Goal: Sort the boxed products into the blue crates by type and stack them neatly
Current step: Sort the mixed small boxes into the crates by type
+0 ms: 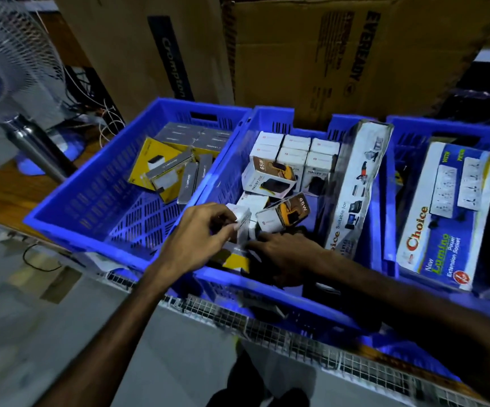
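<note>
Reaching into the middle blue crate (270,120), both hands work at its near end. Left hand (199,239) pinches a small white box (242,227) between thumb and fingertips, box tilted on edge, just above a yellow-and-grey box (237,258) lying under it. Right hand (284,257) lies palm down, low in the crate beside the white box; fingers partly hidden in shadow, cannot tell if they grip anything. Same crate: upright white boxes (295,154) packed in rows at the far end, two loose 65W boxes (270,177) tipped over in front of them, one long Choice box (355,183) leaning against the right wall. Left crate (105,171): grey boxes (193,136) stacked flat at the back, yellow/grey ones (167,171) jumbled in front, near half bare. Right crate (449,127): big Choice Lumino extension socket box (443,212) lying tilted. Cardboard cartons (326,54) stand behind the crates. Fan (8,60) and steel bottle (35,145) at far left.
</note>
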The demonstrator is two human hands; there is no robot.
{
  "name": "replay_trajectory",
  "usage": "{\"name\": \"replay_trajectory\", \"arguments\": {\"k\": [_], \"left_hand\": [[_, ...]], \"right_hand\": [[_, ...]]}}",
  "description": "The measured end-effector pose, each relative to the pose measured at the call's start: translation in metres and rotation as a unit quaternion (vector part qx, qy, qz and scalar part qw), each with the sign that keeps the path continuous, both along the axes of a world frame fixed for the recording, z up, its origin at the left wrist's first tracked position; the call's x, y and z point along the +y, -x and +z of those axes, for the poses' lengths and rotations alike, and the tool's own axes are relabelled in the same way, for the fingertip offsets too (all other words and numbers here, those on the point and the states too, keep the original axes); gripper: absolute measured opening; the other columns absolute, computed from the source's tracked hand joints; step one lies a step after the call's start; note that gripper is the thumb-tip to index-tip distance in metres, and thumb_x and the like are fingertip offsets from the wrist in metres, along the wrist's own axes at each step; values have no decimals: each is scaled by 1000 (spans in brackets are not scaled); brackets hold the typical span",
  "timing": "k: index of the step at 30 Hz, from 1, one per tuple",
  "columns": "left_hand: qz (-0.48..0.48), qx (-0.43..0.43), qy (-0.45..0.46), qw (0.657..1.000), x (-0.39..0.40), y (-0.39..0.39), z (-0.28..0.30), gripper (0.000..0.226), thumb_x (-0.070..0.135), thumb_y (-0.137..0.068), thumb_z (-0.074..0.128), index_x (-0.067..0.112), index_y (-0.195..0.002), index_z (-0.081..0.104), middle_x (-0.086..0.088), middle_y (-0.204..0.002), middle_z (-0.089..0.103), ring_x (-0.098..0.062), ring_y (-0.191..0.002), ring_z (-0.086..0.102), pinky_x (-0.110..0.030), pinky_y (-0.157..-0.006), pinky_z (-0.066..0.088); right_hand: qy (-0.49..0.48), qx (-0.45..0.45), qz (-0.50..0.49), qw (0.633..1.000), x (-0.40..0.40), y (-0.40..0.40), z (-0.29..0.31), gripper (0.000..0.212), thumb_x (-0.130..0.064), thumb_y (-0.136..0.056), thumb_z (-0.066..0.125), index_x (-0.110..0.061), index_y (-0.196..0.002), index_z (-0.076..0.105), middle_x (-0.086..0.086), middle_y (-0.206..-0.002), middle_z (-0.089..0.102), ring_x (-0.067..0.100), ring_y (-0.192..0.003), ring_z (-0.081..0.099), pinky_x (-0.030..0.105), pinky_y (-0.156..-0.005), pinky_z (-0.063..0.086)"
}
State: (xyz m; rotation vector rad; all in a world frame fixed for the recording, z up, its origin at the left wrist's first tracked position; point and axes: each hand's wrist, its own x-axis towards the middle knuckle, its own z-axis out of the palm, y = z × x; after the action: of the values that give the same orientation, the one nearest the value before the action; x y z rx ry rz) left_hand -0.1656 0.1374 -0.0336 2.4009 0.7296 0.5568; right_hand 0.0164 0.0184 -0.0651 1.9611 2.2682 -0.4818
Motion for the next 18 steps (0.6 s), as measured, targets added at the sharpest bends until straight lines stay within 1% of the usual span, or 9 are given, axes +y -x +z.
{"name": "replay_trajectory", "arguments": {"k": [2,4,6,8,10,12,14,16,18], "left_hand": [[12,-15,7,1000,-1,0,1,13,26,-94,76,15,-99,77,6,-89,75,-5,-80,70,-36,-76,60],[20,-31,13,999,-1,1,3,10,23,-95,74,14,-98,77,8,-88,76,-4,-80,71,-33,-76,60],[34,-54,29,998,-2,1,3,9,20,-98,71,14,-97,78,9,-87,76,-5,-80,72,-33,-77,59],[56,-106,98,988,1,3,3,13,17,-101,66,14,-96,77,2,-83,77,-13,-77,75,-36,-74,61],[82,-188,175,963,3,4,4,16,16,-105,59,11,-100,74,-7,-86,76,-26,-79,75,-41,-71,62],[121,-269,220,930,6,7,8,19,15,-106,55,8,-105,72,-13,-94,75,-31,-88,75,-43,-74,63],[159,-310,235,907,8,8,10,20,20,-105,56,10,-112,71,-12,-106,75,-28,-99,74,-39,-79,62],[169,-320,259,896,7,10,12,32,33,-100,59,14,-124,68,-7,-119,74,-24,-109,72,-35,-83,60],[146,-304,297,893,11,14,16,43,43,-96,64,22,-133,65,3,-128,72,-17,-118,69,-37,-88,60]], "right_hand": [[-9,20,5,1000,1,2,-2,66,-48,-95,57,-30,-153,32,9,-138,52,36,-117,60,39,-74,41],[-16,64,-11,998,2,-2,-1,61,-39,-96,62,-30,-150,36,7,-138,56,32,-117,61,39,-76,45],[-35,135,-34,990,-2,-12,7,54,-44,-95,64,-30,-144,46,3,-134,62,26,-116,62,40,-84,52],[-60,209,-62,974,-7,-25,16,47,-49,-94,67,-34,-137,54,-1,-123,68,17,-109,66,41,-89,55],[-96,293,-105,945,-12,-39,29,38,-49,-94,69,-36,-128,59,-6,-106,70,10,-93,68,36,-82,58],[-149,367,-151,906,-15,-50,44,33,-45,-92,72,-34,-122,63,-5,-95,68,12,-81,67,34,-71,56],[-202,417,-189,866,-15,-55,60,31,-40,-87,75,-32,-116,67,-3,-95,68,14,-81,65,38,-73,54],[-230,489,-205,816,-12,-54,74,23,-26,-88,78,-28,-110,70,-5,-93,68,6,-73,59,28,-67,50],[-242,545,-208,776,-6,-48,84,22,-23,-88,77,-23,-109,71,4,-95,70,6,-72,58,25,-66,49]]}}
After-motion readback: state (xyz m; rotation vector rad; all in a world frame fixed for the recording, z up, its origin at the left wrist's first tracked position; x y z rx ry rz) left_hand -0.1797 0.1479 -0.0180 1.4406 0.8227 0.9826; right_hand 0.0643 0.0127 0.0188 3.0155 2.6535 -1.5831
